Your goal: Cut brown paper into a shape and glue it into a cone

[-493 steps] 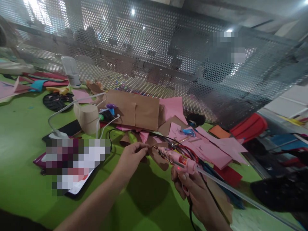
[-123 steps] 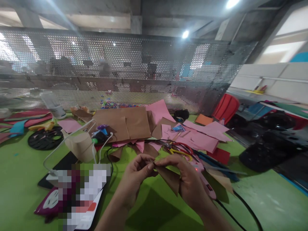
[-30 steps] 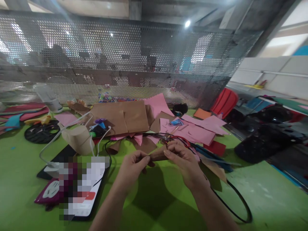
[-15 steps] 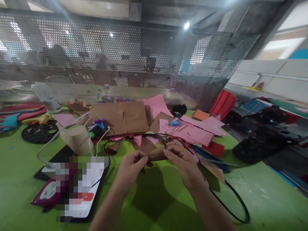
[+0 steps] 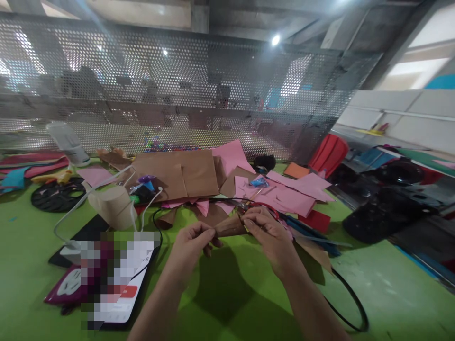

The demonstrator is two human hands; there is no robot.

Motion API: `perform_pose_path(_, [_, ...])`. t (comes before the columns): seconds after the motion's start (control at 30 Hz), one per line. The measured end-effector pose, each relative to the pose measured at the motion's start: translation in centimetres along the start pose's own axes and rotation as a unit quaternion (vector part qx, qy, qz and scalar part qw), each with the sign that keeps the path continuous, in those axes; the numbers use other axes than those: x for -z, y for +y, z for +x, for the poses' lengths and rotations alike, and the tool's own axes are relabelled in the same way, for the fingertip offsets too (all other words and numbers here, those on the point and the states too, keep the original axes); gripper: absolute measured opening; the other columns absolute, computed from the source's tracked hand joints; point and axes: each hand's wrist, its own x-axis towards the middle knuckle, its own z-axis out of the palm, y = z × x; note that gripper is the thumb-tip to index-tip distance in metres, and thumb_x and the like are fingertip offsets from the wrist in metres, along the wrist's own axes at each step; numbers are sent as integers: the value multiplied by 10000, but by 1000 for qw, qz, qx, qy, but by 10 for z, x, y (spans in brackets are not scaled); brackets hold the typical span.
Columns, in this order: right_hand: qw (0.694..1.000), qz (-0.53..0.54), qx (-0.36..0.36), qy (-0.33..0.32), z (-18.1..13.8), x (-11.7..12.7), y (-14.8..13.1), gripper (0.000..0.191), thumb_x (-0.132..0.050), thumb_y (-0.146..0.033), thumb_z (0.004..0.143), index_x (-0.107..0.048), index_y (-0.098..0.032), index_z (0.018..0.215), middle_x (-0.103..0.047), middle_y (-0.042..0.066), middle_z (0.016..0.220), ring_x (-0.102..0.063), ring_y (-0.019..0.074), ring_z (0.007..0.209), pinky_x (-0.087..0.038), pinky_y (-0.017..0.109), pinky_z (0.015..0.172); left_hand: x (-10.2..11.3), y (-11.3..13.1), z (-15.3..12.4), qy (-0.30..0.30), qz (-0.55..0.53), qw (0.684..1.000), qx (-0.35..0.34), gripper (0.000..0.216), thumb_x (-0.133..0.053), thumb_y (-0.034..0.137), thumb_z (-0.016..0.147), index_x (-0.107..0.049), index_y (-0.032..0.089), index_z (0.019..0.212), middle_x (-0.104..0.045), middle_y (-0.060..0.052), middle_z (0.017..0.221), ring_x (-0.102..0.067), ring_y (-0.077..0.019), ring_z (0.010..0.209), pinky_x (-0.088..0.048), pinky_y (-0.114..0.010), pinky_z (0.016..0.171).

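Note:
Between my two hands, above the green table (image 5: 227, 303), is a small piece of brown paper (image 5: 230, 226), creased or rolled along its length. My left hand (image 5: 195, 239) pinches its left end between thumb and fingers. The right end is gripped by my right hand (image 5: 267, 234), whose fingers hide that end. Just beyond my right hand lie red-handled scissors (image 5: 267, 206), partly covered by the fingers. Pink paper sheets (image 5: 284, 196) and a folded brown paper sheet (image 5: 167, 173) lie farther back.
A phone (image 5: 122, 303) and a purple pouch (image 5: 66, 288) lie at the left, near a paper roll (image 5: 113, 206) with a white cable. A black cable (image 5: 355, 303) loops at the right. Behind stands a perforated metal screen (image 5: 199, 90); a red chair (image 5: 329, 154) is beyond the table.
The brown paper has turned slightly between my hands, showing more of its face. My right fingers have shifted a little along its end; both hands keep their hold.

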Motion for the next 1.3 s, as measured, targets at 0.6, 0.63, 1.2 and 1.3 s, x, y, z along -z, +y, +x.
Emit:
perform_pose_path(0.6, [997, 33, -51, -36, -5, -5, -10, 202, -611, -334, 847, -675, -212, 700, -557, 28, 804, -516, 210, 829, -402, 328, 776, -1, -5, 3, -22, 139, 989, -52, 204, -624, 336, 765, -681, 141, 743, -670, -44, 658, -505, -118, 538, -368, -229, 522])
perform_pose_path(0.63, [998, 29, -47, -31, -5, -5, -8, 199, -610, -328, 850, -671, -212, 700, -552, 24, 803, -511, 206, 822, -397, 325, 770, -1, -5, 3, -17, 142, 988, -51, 201, -620, 331, 762, -681, 142, 736, -674, -46, 655, -499, -116, 526, -364, -229, 516])
perform_pose_path(1.2, [1000, 8, -20, 11, -3, 3, 1, 279, -578, -340, 903, -536, -208, 661, -413, -20, 731, -400, 159, 682, -277, 311, 633, 3, 3, 1, 6, 58, 997, -49, 229, -606, 362, 789, -637, 149, 710, -661, -36, 667, -536, -114, 558, -427, -224, 555])
perform_pose_path(1.3, [1000, 12, -21, 11, -3, 3, -1, 271, -578, -341, 899, -547, -208, 665, -419, -19, 734, -414, 163, 697, -284, 310, 640, 2, 2, 2, -4, 65, 997, -49, 224, -626, 358, 777, -610, 153, 689, -625, -19, 622, -531, -112, 556, -420, -220, 550])
